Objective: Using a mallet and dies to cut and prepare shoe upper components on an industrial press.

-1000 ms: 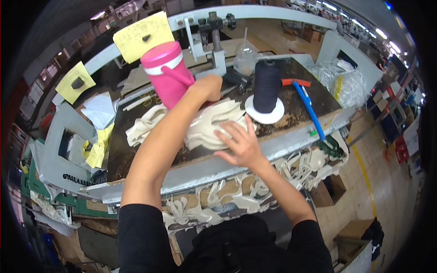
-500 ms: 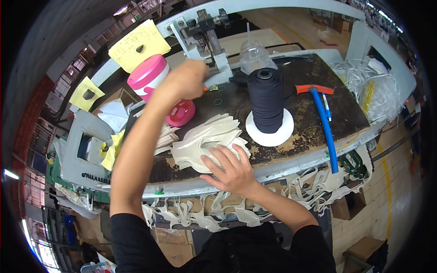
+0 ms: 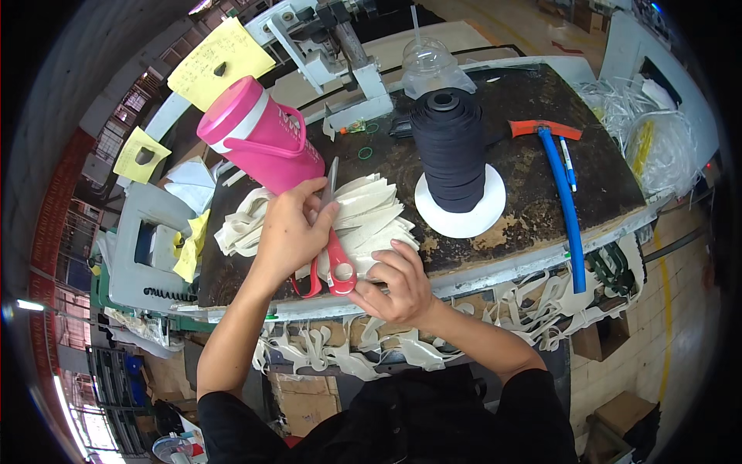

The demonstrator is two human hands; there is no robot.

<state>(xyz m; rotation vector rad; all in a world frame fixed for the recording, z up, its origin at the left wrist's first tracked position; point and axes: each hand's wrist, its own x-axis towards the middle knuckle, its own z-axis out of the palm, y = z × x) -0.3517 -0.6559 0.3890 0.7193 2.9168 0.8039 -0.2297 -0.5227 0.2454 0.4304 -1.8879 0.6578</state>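
Observation:
My left hand is closed around a pair of scissors with red handles, its blades pointing away from me. The scissors are over a fanned stack of cream fabric pieces. My right hand curls its fingers on the near right edge of that stack, the thumb close to a scissor handle loop. Just beyond my left hand stands a pink insulated jug with a white band. More cream pieces lie left of my left wrist.
A black tape roll stands on a white disc. Right of it lie a blue-handled hammer-like tool and a pen. A plastic cup is behind. Cream strips hang along the near table edge.
My left hand has come back from beside the jug toward me and now holds the scissors. My right hand has curled from lying flat on the stack, which has shifted and fanned.

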